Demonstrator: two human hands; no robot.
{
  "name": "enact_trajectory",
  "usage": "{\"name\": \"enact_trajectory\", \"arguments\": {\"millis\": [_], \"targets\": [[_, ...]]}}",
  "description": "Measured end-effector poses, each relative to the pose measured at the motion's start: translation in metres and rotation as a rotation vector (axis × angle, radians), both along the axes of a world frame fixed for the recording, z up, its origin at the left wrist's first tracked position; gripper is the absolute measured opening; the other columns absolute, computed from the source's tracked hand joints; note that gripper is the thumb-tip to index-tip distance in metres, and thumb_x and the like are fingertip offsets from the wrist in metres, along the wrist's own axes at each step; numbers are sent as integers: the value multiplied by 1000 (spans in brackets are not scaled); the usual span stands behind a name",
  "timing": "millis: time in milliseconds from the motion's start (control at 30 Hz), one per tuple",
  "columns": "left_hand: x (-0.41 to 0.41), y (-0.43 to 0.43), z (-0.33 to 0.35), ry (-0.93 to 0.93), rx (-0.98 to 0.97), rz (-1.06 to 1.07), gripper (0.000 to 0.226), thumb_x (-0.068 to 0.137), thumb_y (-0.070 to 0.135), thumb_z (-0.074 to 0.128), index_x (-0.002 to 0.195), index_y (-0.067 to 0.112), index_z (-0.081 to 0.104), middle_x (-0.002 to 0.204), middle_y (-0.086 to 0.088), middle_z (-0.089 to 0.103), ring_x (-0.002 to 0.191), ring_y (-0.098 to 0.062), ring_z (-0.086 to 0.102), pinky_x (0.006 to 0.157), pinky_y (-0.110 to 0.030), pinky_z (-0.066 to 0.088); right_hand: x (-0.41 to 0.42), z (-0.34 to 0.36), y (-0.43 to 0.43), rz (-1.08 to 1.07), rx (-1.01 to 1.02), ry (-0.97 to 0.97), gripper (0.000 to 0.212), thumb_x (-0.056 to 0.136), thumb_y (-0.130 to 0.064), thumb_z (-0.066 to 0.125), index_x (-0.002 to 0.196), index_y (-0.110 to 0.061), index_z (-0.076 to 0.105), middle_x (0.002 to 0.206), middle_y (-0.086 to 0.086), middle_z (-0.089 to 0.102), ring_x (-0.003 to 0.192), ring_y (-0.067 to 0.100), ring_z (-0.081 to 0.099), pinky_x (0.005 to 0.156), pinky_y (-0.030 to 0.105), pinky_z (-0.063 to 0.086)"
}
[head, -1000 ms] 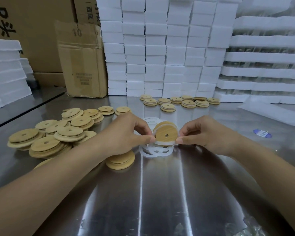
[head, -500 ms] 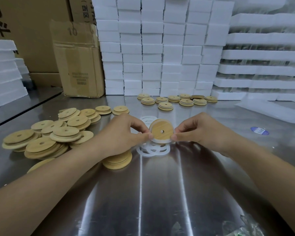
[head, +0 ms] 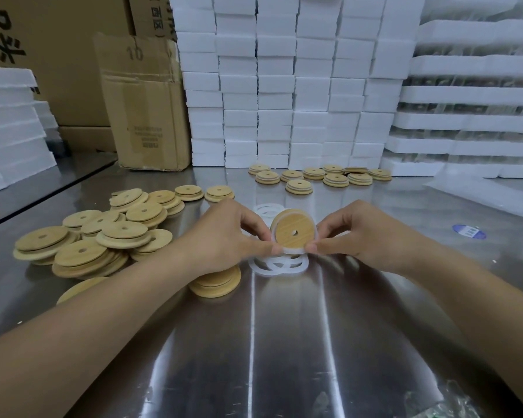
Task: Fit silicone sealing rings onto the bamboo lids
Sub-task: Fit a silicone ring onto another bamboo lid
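We hold the round pale bamboo lid with a centre hole (head: 293, 232) off the brushed steel table (head: 284, 342), mid-scene, just above the heap of loose translucent white silicone rings (head: 280, 265). Our left hand (head: 224, 236) pinches the lid's lower left edge between thumb and forefinger, with the other fingers curled. Our right hand (head: 366, 233) pinches the lower right edge the same way. Both pinches also catch the white silicone sealing ring (head: 293, 251), which shows as a thin band along the lid's lower rim.

To do this well, we judge the 2 thumbs should walk the ring outward and up from where it sits. We would press it flat against the shoulder, without twisting it or stretching 1 side ahead of the other.

The lid stands on edge, its smaller stepped face turned near, towards us, and tipped slightly back. As a disc it has no long axis across its face. The axis through its hole runs near to far.
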State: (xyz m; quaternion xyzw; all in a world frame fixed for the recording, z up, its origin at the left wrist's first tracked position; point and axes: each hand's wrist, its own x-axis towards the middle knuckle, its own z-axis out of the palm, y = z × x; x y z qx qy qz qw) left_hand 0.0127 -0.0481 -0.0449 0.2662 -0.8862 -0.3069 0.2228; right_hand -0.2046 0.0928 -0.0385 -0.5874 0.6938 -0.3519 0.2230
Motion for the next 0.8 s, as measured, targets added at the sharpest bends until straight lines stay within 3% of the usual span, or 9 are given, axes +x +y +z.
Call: {"name": "enact_trajectory", "arguments": {"millis": [67, 200, 267, 367, 467, 700, 800], "targets": [[1, -1, 3, -27, -22, -31, 16, 80, 35, 94, 74, 25, 83, 84, 14, 80, 85, 2, 70, 74, -10, 46, -1, 1, 1, 35, -24, 73, 25, 85, -32, 87, 70, -16, 75, 72, 14, 65, 69, 17, 51, 73, 33, 40], [1, 0, 9, -56, -96, -47, 15, 82, 32, 93, 78, 23, 82, 92, 9, 78, 70, 9, 61, 60, -6, 39, -1, 2, 1, 77, -62, 176, 21, 85, -24, 87, 72, -13, 76, 75, 2, 72, 55, -4, 54, 61, 7, 38], [0, 1, 12, -83, -110, -52, 14, 83, 34, 92, 79, 25, 82, 96, 11, 76, 82, 5, 63, 70, -13, 42, -2, 1, 1, 76, -55, 192, 19, 86, -21, 87, 73, -12, 77, 69, -8, 70, 52, -5, 56, 58, 4, 38], [-1, 4, 16, -114, -136, -37, 15, 83, 36, 92, 79, 27, 81, 100, 13, 73, 100, -5, 63, 94, -36, 51, -1, 2, 1, 81, -45, 252, 18, 87, -22, 87, 72, -16, 78, 71, -12, 72, 57, -7, 59, 62, 5, 41], [-2, 6, 18, -163, -206, -1, 16, 83, 39, 91, 77, 29, 80, 101, 14, 72, 102, -7, 62, 98, -43, 52, 2, 4, 1, 73, -44, 295, 18, 86, -24, 87, 73, -16, 78, 77, -7, 75, 58, -8, 59, 64, 6, 41], [-10, 7, 19, -245, -309, 85, 22, 80, 46, 91, 71, 32, 77, 96, 18, 71, 98, -8, 60, 85, -35, 51, 3, 1, -2, 24, -31, 319, 18, 83, -29, 88, 71, -20, 78, 77, -8, 75, 66, -2, 59, 62, 13, 41], [-11, 7, 19, -238, -299, 83, 22, 79, 46, 92, 71, 31, 78, 93, 17, 72, 98, -7, 61, 88, -37, 53, 3, -1, -4, 10, -27, 340, 18, 83, -30, 88, 71, -20, 78, 79, -7, 76, 74, 3, 64, 73, 23, 49]]}}
